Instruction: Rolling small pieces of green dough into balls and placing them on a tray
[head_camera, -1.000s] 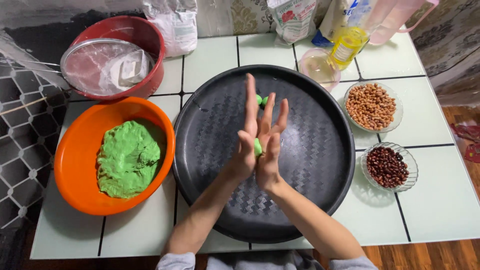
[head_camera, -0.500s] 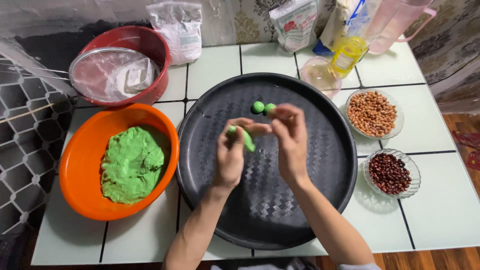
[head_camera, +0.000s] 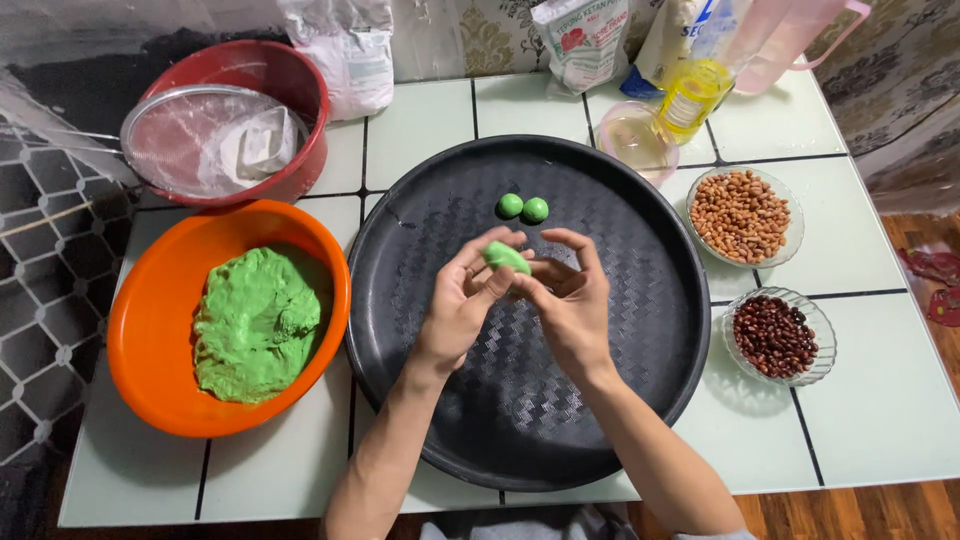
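Since a moment ago I've shifted the green dough piece between my left hand and right hand fingertips, pinched, its long axis slanting toward lower right of frame.

Red bowl, peanut dish, oil bottle stand about.

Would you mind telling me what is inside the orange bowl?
The orange bowl holds a rough mass of green dough, heaped toward its right side. The bowl's bottom beneath the dough is covered, so anything under it cannot be seen.

Along the table's back edge stand a white bag, a white-red-green packet and a yellow labelled bottle.
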